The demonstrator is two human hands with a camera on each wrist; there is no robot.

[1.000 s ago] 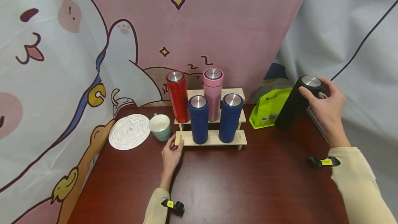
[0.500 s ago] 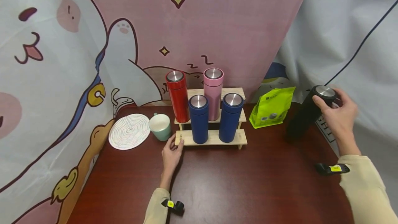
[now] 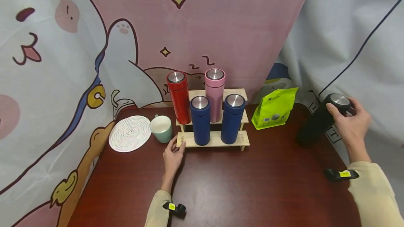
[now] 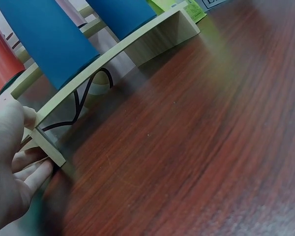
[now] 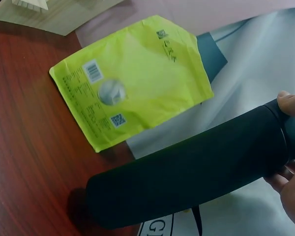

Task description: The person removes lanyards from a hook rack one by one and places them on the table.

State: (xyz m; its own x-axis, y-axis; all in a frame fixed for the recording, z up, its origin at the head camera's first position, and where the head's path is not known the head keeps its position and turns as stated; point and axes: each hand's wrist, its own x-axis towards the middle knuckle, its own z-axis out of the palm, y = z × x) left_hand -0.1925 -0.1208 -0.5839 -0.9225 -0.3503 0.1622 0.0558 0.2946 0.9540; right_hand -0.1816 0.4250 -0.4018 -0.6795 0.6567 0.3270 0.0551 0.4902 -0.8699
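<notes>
My right hand (image 3: 353, 123) grips a black thermos (image 3: 322, 122) by its silver-topped lid, at the right edge of the table. The right wrist view shows the thermos's base at the tabletop; whether it touches I cannot tell. On the other side, my left hand (image 3: 173, 158) holds the left end of a stepped wooden rack (image 3: 217, 138), thumb on the front step and fingers around its side. Two blue thermoses (image 3: 200, 122) stand on the front step. Behind them on the rack are a red thermos (image 3: 179, 101) and a pink thermos (image 3: 215, 95).
A lime-green bag (image 3: 274, 109) stands between the rack and the black thermos. Left of the rack are a mint-green mug (image 3: 162, 134) and a round woven mat (image 3: 130, 134). Printed cloth hangs behind the table, and a dark cord (image 3: 363, 46) runs down the right side.
My right hand has carried the black thermos to the right and toward me, away from the green bag. The left hand stays on the rack.
</notes>
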